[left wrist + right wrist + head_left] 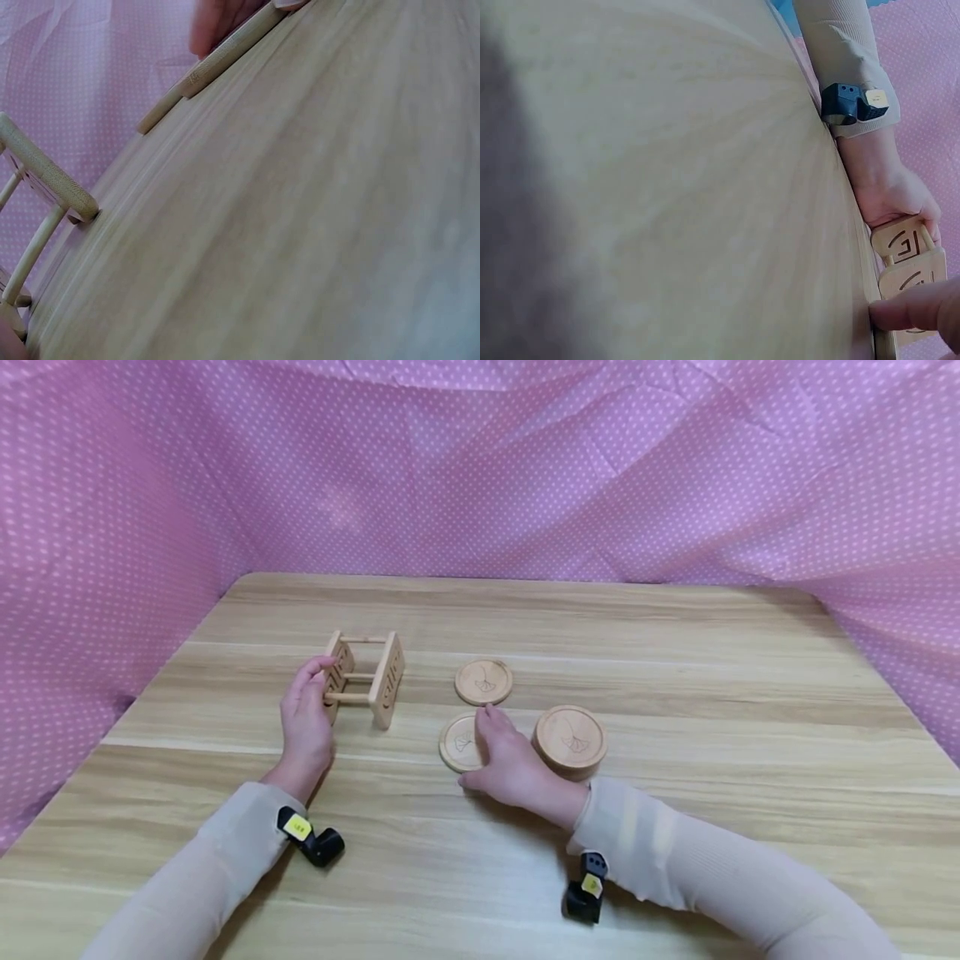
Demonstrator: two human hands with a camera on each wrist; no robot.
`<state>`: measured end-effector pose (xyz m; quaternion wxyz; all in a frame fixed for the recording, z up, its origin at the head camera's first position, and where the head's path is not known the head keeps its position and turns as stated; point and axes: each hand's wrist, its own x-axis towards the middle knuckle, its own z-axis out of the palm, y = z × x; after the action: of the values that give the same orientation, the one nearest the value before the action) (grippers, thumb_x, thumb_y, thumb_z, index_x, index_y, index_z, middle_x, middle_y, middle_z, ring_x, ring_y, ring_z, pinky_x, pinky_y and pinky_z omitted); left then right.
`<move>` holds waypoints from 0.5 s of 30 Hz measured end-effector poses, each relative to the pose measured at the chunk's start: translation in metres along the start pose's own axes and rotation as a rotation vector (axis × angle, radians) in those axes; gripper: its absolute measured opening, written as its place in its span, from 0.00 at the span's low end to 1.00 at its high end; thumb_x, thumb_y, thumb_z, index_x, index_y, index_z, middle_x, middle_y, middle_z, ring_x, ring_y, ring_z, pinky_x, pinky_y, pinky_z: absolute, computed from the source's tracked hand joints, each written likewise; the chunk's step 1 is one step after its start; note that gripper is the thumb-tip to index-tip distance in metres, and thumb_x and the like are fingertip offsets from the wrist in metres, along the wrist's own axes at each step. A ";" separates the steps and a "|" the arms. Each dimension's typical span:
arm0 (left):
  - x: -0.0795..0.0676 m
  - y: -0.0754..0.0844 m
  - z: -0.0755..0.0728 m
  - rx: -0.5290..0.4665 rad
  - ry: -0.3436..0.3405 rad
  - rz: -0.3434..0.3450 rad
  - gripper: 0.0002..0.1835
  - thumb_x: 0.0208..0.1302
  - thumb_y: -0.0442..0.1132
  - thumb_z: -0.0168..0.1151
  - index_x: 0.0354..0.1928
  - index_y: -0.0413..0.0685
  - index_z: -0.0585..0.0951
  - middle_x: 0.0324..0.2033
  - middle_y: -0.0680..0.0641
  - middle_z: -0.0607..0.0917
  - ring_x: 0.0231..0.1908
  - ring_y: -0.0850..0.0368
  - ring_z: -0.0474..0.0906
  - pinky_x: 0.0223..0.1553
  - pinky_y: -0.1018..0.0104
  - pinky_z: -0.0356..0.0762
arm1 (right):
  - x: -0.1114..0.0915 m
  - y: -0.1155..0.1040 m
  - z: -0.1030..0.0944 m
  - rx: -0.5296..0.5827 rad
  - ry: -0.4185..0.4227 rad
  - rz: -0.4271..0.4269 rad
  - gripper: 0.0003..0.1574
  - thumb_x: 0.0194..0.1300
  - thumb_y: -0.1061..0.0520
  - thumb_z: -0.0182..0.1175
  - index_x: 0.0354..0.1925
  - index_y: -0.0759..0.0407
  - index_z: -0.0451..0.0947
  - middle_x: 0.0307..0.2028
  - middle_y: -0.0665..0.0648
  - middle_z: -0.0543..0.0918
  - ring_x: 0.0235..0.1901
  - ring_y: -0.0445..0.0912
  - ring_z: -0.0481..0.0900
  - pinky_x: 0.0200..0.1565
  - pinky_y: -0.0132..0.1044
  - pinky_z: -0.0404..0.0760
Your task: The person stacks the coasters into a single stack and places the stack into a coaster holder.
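My left hand (306, 720) holds the left panel of a wooden coaster rack (387, 681), which has two cut-out end panels joined by thin dowels. The fingers reach along the panel's outer side. My right hand (510, 764) grips a round wooden coaster (454, 745) lying on the table, thumb at its near rim and fingers at its far side; the hand covers the coaster's right part. Just beyond lies another coaster (483, 682) with an engraved leaf. A stack of coasters (571, 739) stands right beside the right hand.
The wood-grain table (720, 693) carries all these things. Pink dotted cloth (480, 477) hangs behind it and down both sides. Each sleeve bears a small black camera, one on the left wrist (311, 837) and one on the right (587, 889).
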<state>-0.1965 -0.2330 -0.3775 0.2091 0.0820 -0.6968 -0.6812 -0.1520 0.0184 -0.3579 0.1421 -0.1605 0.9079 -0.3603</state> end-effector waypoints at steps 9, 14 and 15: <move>-0.001 0.003 0.002 0.015 -0.005 0.016 0.18 0.70 0.33 0.36 0.54 0.36 0.72 0.57 0.47 0.72 0.58 0.60 0.64 0.61 0.63 0.57 | -0.002 0.001 -0.002 -0.038 0.010 -0.015 0.56 0.52 0.54 0.68 0.69 0.65 0.48 0.70 0.62 0.49 0.70 0.52 0.46 0.68 0.43 0.48; -0.002 0.002 0.002 0.010 -0.002 0.018 0.18 0.70 0.33 0.36 0.53 0.36 0.72 0.56 0.47 0.73 0.58 0.60 0.64 0.61 0.64 0.57 | -0.003 0.001 -0.004 -0.061 0.008 -0.023 0.54 0.52 0.53 0.68 0.69 0.66 0.50 0.70 0.63 0.51 0.70 0.53 0.48 0.68 0.44 0.48; -0.002 0.002 0.002 0.010 -0.002 0.017 0.18 0.70 0.33 0.36 0.53 0.36 0.73 0.56 0.48 0.73 0.58 0.60 0.64 0.61 0.64 0.57 | -0.003 0.001 -0.004 -0.064 0.008 -0.024 0.54 0.52 0.53 0.68 0.69 0.66 0.51 0.70 0.63 0.52 0.69 0.53 0.48 0.68 0.44 0.48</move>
<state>-0.1948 -0.2302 -0.3760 0.2138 0.0764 -0.7009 -0.6761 -0.1509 0.0225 -0.3554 0.1288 -0.1745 0.9175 -0.3334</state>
